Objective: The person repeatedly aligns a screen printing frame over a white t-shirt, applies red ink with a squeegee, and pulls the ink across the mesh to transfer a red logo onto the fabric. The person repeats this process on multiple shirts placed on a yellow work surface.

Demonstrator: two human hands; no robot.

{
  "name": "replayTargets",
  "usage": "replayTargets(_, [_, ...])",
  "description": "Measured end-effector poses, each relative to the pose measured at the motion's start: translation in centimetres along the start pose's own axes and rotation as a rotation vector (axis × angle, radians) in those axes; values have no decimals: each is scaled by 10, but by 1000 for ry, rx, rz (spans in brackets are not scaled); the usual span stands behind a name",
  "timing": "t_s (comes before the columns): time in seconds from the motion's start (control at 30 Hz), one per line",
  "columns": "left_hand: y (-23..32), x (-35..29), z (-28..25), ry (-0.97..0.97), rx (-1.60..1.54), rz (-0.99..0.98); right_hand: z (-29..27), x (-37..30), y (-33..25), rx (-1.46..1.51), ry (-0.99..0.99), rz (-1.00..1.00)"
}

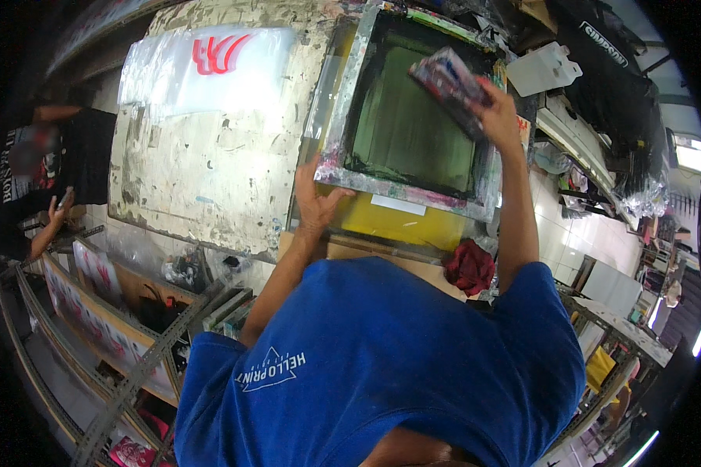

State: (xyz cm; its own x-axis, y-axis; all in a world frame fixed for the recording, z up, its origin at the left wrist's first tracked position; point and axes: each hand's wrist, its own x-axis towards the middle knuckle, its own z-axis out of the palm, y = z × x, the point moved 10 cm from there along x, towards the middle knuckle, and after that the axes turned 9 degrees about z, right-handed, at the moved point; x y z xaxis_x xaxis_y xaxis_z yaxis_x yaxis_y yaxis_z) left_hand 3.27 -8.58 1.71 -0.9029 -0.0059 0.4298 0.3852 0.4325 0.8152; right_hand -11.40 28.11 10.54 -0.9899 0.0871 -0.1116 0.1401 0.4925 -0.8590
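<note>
My right hand [498, 117] is closed around a dark, ink-stained squeegee [450, 84], which slants over the right part of the screen mesh [397, 117]. The mesh is dark green, with black smears along its borders. Around it runs a paint-spattered screen frame [444, 201]. At the frame's near left corner is my left hand [319, 204], its thumb spread from the fingers and touching the corner. Under the frame a yellow sheet [397, 221] shows, with a small white strip on it. How the squeegee's blade meets the mesh cannot be made out.
Left of the frame, a stained worktable [210, 171] bears clear plastic sheets [273, 70] with red print. A crumpled dark red cloth [470, 268] lies near my right arm. A white jug [544, 70] stands at the far right. Another person [54, 163] is at the left, beside metal racks [132, 389].
</note>
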Motion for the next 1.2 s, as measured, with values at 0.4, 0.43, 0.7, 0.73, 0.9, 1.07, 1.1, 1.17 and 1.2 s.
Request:
replayTargets(0.4, [12, 5, -1, 9, 50, 61, 60, -119, -61, -431, -39, -200])
replayTargets(0.43, [14, 6, -2, 15, 61, 87, 65, -120, -59, -470, -63, -229])
replayTargets(0.7, [15, 7, -3, -39, 238, 80, 104, -114, -20, -833, -16, -167])
replayTargets(0.73, [15, 7, -2, -53, 247, 66, 107, -108, -11, -803, -5, -165])
replayTargets(0.9, [11, 7, -5, -56, 227, 38, 93, -42, 1, -771, 150, -242])
replayTargets(1.07, [7, 0, -4, -54, 186, 3, 65, 64, 1, -815, 312, -355])
replayTargets(1.1, [5, 0, -3, -69, 184, -16, 60, 83, 5, -845, 318, -340])
replayTargets(1.17, [4, 1, -4, -96, 186, -52, 56, 114, 2, -810, 323, -409])
replayTargets(1.2, [5, 0, -5, -88, 171, -51, 52, 127, 0, -829, 339, -444])
